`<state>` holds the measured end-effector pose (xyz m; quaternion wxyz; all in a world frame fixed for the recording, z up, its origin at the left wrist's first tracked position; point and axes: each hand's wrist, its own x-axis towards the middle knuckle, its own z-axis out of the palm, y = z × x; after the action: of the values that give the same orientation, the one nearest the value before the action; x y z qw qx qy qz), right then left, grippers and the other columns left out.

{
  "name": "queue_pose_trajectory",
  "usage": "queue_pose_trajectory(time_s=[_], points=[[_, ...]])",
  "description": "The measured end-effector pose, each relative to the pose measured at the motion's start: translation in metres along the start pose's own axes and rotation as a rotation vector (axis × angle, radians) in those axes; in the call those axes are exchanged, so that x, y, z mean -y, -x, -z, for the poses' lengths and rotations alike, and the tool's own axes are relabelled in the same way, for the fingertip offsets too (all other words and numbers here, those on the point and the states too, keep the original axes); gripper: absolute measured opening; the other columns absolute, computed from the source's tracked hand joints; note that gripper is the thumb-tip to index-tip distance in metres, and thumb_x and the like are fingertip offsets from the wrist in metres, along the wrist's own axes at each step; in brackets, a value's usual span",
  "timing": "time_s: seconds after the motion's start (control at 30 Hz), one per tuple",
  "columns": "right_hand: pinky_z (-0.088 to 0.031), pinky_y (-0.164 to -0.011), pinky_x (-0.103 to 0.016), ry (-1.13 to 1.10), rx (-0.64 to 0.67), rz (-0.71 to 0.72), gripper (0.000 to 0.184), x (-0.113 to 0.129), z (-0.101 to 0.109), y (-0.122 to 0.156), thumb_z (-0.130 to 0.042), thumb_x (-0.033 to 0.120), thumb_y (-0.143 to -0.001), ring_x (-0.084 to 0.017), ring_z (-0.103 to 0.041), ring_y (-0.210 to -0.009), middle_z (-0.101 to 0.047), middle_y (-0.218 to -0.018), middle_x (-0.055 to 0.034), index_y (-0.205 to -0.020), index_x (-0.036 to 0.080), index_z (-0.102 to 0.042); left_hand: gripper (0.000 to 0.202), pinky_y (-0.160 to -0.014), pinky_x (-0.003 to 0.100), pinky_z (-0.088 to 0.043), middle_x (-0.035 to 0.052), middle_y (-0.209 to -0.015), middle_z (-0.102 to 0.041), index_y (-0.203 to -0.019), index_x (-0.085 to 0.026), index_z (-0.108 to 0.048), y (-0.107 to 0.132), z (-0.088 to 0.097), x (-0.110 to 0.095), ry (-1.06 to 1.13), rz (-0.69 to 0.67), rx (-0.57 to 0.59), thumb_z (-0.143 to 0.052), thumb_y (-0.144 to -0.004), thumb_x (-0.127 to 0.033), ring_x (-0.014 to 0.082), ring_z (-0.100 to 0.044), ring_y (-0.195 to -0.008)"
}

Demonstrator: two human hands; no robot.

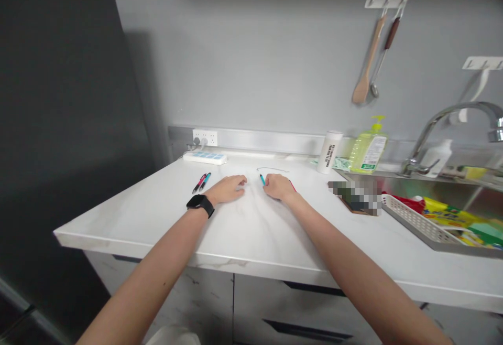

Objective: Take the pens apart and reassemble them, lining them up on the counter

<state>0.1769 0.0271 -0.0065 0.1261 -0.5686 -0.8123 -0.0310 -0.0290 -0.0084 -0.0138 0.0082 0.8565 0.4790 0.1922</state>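
Observation:
My left hand (228, 189), with a black watch on the wrist, rests on the white counter with its fingers loosely bent and apart, holding nothing. My right hand (277, 186) is closed, knuckles up, on a teal pen (262, 179) whose end sticks out at its left side; the rest is hidden. Just beyond the right wrist shows a bit of something red (293, 185), mostly covered. Left of my left hand lie a red and black pen (199, 183) and a teal and black pen (205, 181), side by side. A thin dark curved line (273, 169) runs behind my right hand.
A power strip (205, 157) sits at the back left below a wall socket (205, 137). A white cylinder (329, 152), a yellow-green pump bottle (368, 148) and a blurred-out flat object (356, 198) stand or lie to the right, before the sink with its faucet (416, 161) and drain basket (416, 224).

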Motion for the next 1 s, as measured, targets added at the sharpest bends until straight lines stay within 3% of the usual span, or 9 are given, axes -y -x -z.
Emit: queue_pose_trajectory(time_s=[0.23,0.43,0.63,0.8,1.0], points=[[-0.044,-0.078,-0.029,-0.040,0.020,0.034,0.023,-0.008,-0.004,-0.002,-0.056,0.026,-0.076,-0.023,-0.063,-0.095,-0.069,-0.101,-0.0092,-0.096,0.018,-0.065,0.027,-0.092,0.031,-0.043,0.0101,-0.107,-0.064,-0.103,-0.016,-0.053,0.002,0.002,-0.002,0.020,0.014,-0.002,-0.045,-0.078,-0.022,0.0208,-0.059,-0.102],[-0.044,-0.079,-0.030,0.013,0.014,0.013,0.024,-0.005,0.004,0.002,-0.050,0.024,-0.081,-0.024,-0.063,-0.095,-0.069,-0.099,-0.0132,-0.094,0.015,-0.067,0.025,-0.091,0.032,-0.043,0.0098,-0.105,-0.063,-0.100,-0.017,-0.052,0.001,0.001,0.001,0.023,0.017,-0.004,-0.045,-0.077,-0.021,0.0206,-0.059,-0.099],[-0.043,-0.082,-0.030,0.038,0.016,0.066,0.027,-0.004,0.002,0.002,-0.051,0.026,-0.081,-0.024,-0.061,-0.100,-0.067,-0.108,-0.0117,-0.101,0.018,-0.067,0.023,-0.089,0.032,-0.043,0.0093,-0.103,-0.063,-0.098,-0.017,-0.052,0.002,0.002,0.002,0.011,0.026,-0.016,-0.045,-0.077,-0.020,0.0206,-0.059,-0.098],[-0.043,-0.082,-0.032,0.165,0.024,0.056,0.031,0.002,0.002,0.007,-0.045,0.019,-0.082,-0.025,-0.060,-0.102,-0.065,-0.109,-0.0149,-0.105,0.015,-0.065,0.024,-0.090,0.032,-0.042,0.0095,-0.105,-0.063,-0.099,-0.017,-0.052,0.002,0.005,-0.002,-0.010,0.025,-0.019,-0.045,-0.076,-0.018,0.0208,-0.059,-0.099],[-0.044,-0.080,-0.035,0.230,0.048,0.050,0.029,0.012,0.010,0.013,-0.045,0.017,-0.079,-0.028,-0.061,-0.101,-0.067,-0.105,-0.0176,-0.099,0.012,-0.065,0.024,-0.088,0.031,-0.043,0.0085,-0.104,-0.062,-0.100,-0.017,-0.052,0.003,0.003,-0.001,-0.029,0.028,-0.036,-0.045,-0.076,-0.018,0.0201,-0.059,-0.098]])
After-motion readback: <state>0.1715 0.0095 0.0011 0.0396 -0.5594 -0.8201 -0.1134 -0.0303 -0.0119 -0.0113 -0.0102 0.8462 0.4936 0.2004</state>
